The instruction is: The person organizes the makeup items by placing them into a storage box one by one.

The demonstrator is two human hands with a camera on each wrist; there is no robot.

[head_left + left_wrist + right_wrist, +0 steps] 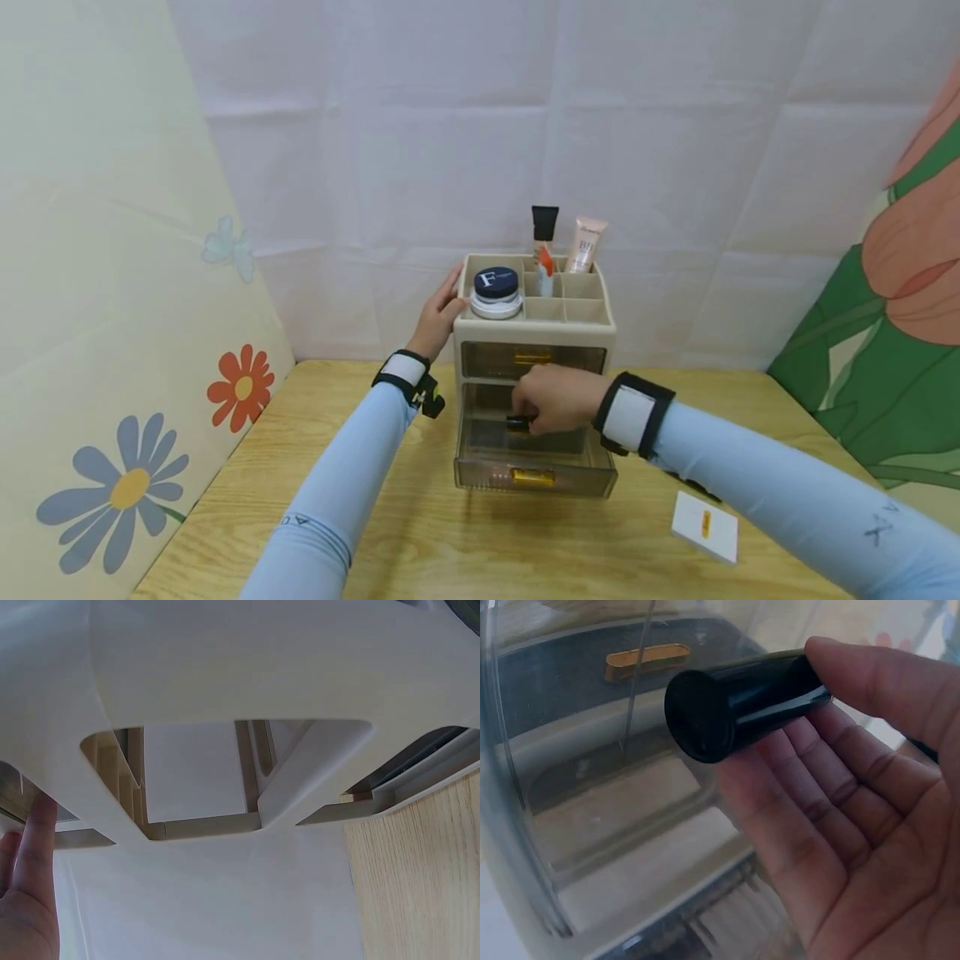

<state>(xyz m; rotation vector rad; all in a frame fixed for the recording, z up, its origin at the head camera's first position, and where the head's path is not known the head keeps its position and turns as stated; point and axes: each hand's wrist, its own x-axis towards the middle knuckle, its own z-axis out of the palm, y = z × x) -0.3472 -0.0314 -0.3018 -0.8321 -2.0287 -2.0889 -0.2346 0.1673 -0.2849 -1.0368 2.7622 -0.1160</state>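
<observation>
A cream makeup organizer [534, 331] with smoky drawers stands on the table. Its lowest drawer [480, 475] is pulled out; the top drawer [491, 360] is in. My left hand [435, 321] rests against the organizer's upper left side; in the left wrist view its fingers [36, 847] lie straight along that side. Over the pulled-out drawer, my right hand [558, 398] pinches a glossy black cylindrical tube [757, 701] between thumb and fingers. The tube lies sideways, one round end pointing left in the head view.
On the organizer's top sit a dark-lidded round jar [497, 283] on a white compact [497, 308], a black-capped tube [545, 223], an orange-topped bottle [545, 279] and a pink tube [586, 244]. A white box [705, 527] lies at the table's right, near a dark slim object [697, 487].
</observation>
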